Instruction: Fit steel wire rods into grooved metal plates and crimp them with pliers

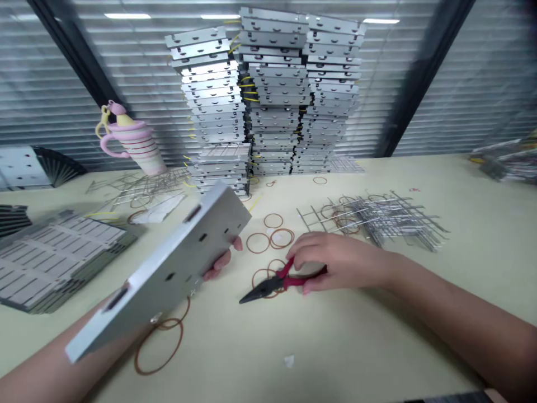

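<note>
Left of the frame's centre, a pale metal panel [176,266] is raised aslant above the table [335,347], its long axis running from the lower left up towards the middle of the frame. The left hand [220,264] is closed on it from behind, fingertips showing past its lower right edge; the thumb's place cannot be told. To the right of that edge, the right hand [327,254] has its grip curled round the red handles of a pair of pliers [274,284], whose long axis slopes more gently and whose dark nose points to the lower left. Between the tip and the panel a gap shows, so tool and panel appear apart; the tip lies nearer the panel's lower right edge than its upper one. Behind the pliers in the picture, brown rings [258,242] are strewn, with more below the panel. Right of centre, a heap of metal rods [390,218] lies beyond the right hand. Of containers, only a pink cup-like vessel [138,145] at the upper left can be made out, tilted, with a yellow and pink shape at its top; its inside is hidden. Tall stacks of similar panels [277,84] stand at upper centre.
</note>
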